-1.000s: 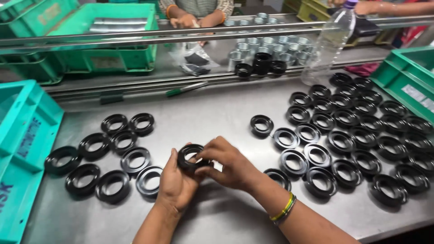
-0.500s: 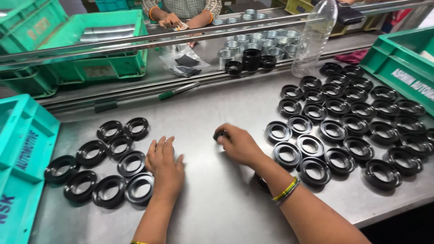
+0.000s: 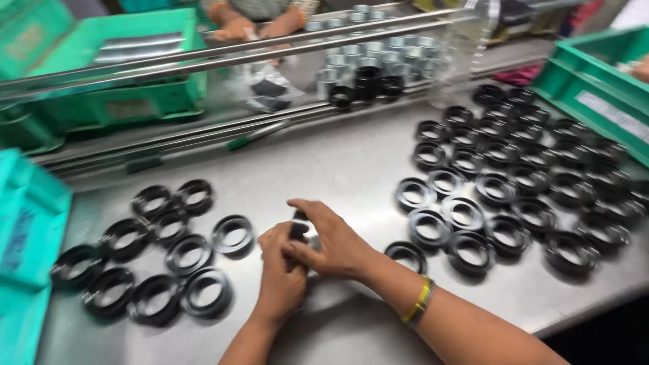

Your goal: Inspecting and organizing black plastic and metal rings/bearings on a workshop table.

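Ring [image 3: 298,226] pinched between both my hands, just above the table [image 3: 324,169]. Right hand [image 3: 331,240] wraps over it from above; left hand [image 3: 280,274] closes on it from below (only its dark edge shows between my fingers). Left of my hands: a small cluster of rings [image 3: 155,253] lying flat, likely the finished ones. Right of my hands: a much larger spread of rings [image 3: 514,182], so I judge most of the work is left. Half a second ago my left hand lay flat and open by the left cluster while the right reached alone; now both have met on one ring.
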